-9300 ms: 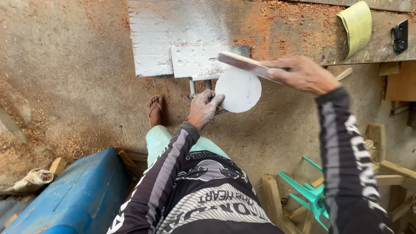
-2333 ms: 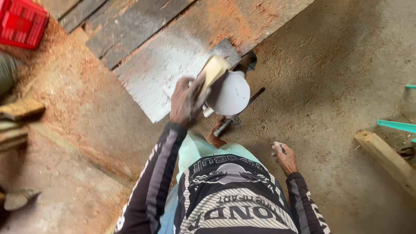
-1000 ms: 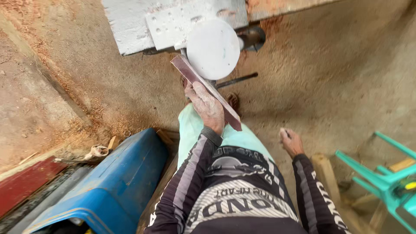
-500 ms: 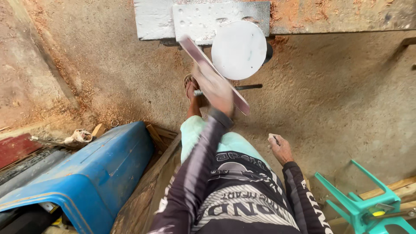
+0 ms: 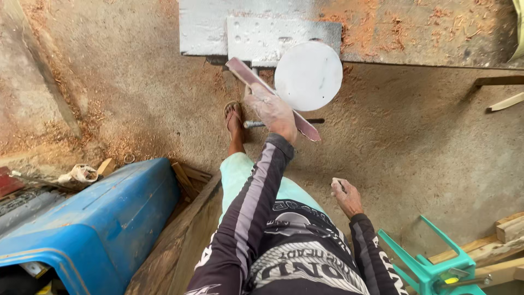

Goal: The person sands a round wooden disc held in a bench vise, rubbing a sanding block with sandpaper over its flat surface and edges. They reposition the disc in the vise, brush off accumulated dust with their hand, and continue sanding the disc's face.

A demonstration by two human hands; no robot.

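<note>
Left hand (image 5: 273,112) is clamped on a flat wooden strip (image 5: 248,76), just at 8 o'clock of the white disc (image 5: 308,75). Right hand (image 5: 345,195) hangs loosely curled, holding nothing visible, over bare floor (image 5: 415,142). Blue container (image 5: 103,218) at 8 o'clock: contents hidden.

We held a flat reddish-brown wooden strip (image 5: 271,98) in our left hand (image 5: 274,111), gripped near its middle. It lay slanted, its pale upper end pointing toward ten o'clock and its lower end toward four o'clock. Just beside it, at two o'clock, stood a round white disc (image 5: 309,76), its face smooth and dusty, nearly touching the strip.
</note>
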